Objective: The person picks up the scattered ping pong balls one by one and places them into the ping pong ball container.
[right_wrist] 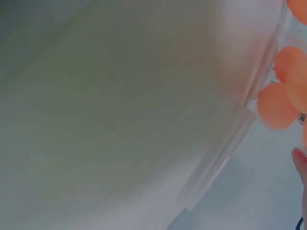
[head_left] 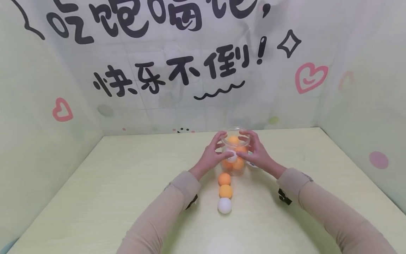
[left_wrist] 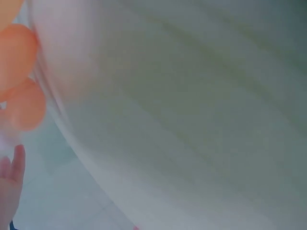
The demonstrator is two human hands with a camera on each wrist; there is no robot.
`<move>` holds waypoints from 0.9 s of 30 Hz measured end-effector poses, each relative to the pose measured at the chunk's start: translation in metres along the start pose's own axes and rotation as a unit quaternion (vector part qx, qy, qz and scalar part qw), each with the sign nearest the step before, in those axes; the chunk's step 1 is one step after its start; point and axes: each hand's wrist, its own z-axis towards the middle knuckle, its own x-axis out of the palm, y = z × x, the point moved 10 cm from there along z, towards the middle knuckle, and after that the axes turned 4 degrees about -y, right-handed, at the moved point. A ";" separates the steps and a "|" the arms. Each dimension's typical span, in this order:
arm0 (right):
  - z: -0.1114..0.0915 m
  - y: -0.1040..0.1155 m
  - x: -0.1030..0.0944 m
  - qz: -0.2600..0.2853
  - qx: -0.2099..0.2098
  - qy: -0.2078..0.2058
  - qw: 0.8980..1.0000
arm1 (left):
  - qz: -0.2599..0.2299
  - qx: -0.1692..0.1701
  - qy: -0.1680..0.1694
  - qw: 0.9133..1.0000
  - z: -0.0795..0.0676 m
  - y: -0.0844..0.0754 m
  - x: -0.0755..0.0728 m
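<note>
A clear plastic jar stands at the back of the table, with several orange balls and a white ball inside. My left hand grips its left side, while my right hand holds it from the right. Both thumbs lie across the front of the jar, and the other fingers reach around its sides near the rim. Orange balls appear at the left edge of the left wrist view; more orange balls show at the right edge of the right wrist view.
Toward me from the jar, an orange ball, a lighter orange ball and a white ball form a row. A white round object lies partly hidden behind my right hand. Printed sheets wall the table's back and sides.
</note>
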 end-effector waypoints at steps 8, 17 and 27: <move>0.000 0.018 0.002 -0.016 0.016 -0.003 1.000 | 0.034 -0.028 0.035 0.998 -0.001 0.003 0.001; -0.001 0.022 0.002 -0.017 0.038 -0.005 0.999 | 0.145 -0.054 0.049 0.987 -0.016 -0.010 -0.007; -0.002 0.025 0.001 -0.003 0.008 -0.010 1.000 | 0.431 0.176 0.129 0.876 -0.090 -0.076 0.027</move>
